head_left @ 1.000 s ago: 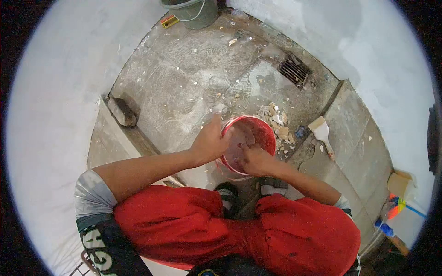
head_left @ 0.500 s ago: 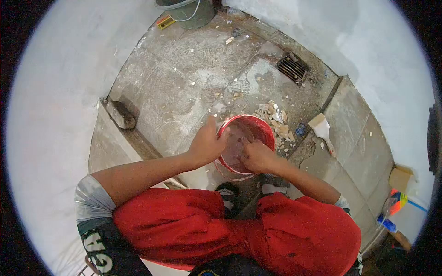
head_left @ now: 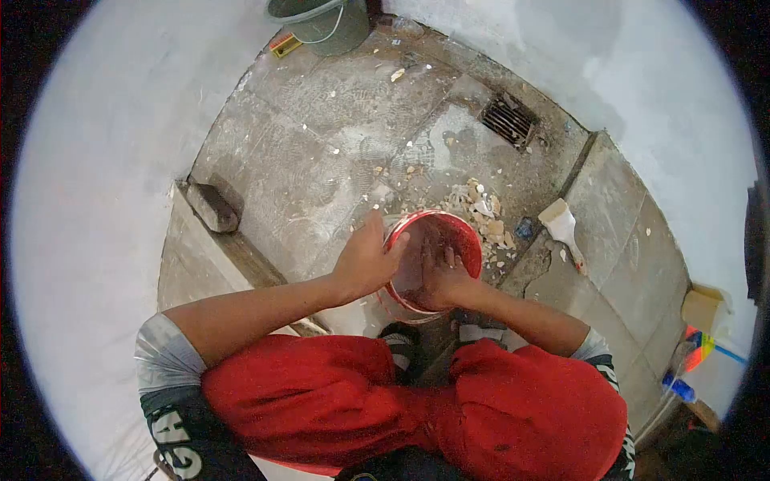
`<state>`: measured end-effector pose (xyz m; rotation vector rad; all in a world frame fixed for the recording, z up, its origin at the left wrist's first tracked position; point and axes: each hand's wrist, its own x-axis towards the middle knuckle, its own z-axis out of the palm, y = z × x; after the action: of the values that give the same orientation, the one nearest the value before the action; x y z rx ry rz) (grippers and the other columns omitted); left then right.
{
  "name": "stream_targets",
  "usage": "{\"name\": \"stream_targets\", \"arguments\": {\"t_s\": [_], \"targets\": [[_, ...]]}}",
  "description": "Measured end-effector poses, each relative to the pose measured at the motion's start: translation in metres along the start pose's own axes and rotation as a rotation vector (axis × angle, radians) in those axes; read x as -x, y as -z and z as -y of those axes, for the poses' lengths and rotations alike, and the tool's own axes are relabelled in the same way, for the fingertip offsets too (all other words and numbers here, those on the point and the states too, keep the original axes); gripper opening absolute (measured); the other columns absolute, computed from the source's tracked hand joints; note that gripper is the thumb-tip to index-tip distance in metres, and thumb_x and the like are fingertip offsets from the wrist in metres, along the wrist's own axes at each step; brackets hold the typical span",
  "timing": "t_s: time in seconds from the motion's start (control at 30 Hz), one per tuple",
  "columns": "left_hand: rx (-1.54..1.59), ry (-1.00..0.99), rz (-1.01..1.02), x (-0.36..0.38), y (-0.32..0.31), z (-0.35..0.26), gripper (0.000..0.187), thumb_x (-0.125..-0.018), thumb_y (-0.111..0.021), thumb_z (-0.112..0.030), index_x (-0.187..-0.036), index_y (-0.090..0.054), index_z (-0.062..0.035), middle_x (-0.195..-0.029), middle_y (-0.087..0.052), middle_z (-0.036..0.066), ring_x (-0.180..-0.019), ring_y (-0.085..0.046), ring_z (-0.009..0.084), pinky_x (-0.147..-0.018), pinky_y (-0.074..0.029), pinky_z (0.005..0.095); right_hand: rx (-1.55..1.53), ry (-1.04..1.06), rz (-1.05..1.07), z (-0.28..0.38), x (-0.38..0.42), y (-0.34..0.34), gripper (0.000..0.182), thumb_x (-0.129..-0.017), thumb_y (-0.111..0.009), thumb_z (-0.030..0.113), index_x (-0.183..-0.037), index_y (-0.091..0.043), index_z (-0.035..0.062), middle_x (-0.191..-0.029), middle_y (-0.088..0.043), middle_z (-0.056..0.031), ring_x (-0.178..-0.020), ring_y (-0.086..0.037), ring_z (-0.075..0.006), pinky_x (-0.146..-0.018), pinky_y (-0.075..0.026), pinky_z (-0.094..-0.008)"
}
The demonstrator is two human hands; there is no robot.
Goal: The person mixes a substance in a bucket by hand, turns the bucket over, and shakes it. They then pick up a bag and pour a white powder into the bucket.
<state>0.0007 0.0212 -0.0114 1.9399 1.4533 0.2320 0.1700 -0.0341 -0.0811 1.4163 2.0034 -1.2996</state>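
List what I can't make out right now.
In the head view:
- Red-rimmed round bucket: what lies beneath the right hand, hidden by it.
- Grey-green plastic bucket: far rim, cut off by the top edge.
- Dark striped footwear: rear, hidden by red cloth trousers.

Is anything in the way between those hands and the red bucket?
Nothing visible: the left hand holds the red bucket at its rim, and the right hand reaches in through the open top. The chips lie outside, in neither hand's way.
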Motion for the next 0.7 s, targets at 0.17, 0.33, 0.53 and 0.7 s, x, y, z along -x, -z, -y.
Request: {"name": "stream_targets", "arguments": {"t_s": [0.17,0.33,0.53,0.7], "targets": [[-0.022,0.059,0.054,-0.002,0.000,-0.004,0.047,-0.093,-0.062,-0.034,-0.106,-0.040,0.0061,-0.081,-0.060,0.030,-0.079,-0.063,0.0462,-0.068,-0.049,0.0512,-0.091,0.015,-0.133,-0.011,-0.018,-0.019,0.103,-0.088,-0.055,0.055,-0.152,-0.003,-0.0073,-0.156,-0.004,-0.0347,-0.141,-0.007,-0.0593,-0.116,-0.011,-0.0617],[0.000,0.041,0.057,-0.002,-0.001,0.000,0.047,-0.094,-0.061,-0.034,-0.105,-0.040,0.0063,-0.083,-0.061,0.030,-0.082,-0.063,0.0473,-0.069,-0.049,0.0514,0.027,0.064,-0.197,-0.006,-0.025,-0.014,0.095,-0.090,-0.054,0.053,-0.151,-0.012,-0.0068,-0.153,-0.012,-0.0380,-0.139,-0.014,-0.0598,-0.114,-0.015,-0.0622],[0.002,0.011,0.033,-0.001,0.000,0.003,0.048,-0.094,-0.060,-0.033,-0.109,-0.040,0.0077,-0.088,-0.061,0.032,-0.086,-0.063,0.0484,-0.073,-0.049,0.0516,-0.061,0.060,-0.445,-0.010,-0.026,-0.020,0.088,-0.091,-0.053,0.051,-0.147,-0.021,-0.0088,-0.148,-0.023,-0.0402,-0.138,-0.019,-0.0578,-0.112,-0.014,-0.0638],[0.056,0.134,0.093,-0.001,0.009,-0.012,0.046,-0.092,-0.062,-0.029,-0.108,-0.044,0.0106,-0.099,-0.057,0.037,-0.093,-0.059,0.0519,-0.081,-0.046,0.0559,-0.374,0.167,-0.212,-0.017,-0.021,-0.020,0.091,-0.090,-0.056,0.044,-0.144,-0.016,-0.0181,-0.136,-0.040,-0.0422,-0.131,-0.038,-0.0551,-0.115,-0.015,-0.0595]]}}
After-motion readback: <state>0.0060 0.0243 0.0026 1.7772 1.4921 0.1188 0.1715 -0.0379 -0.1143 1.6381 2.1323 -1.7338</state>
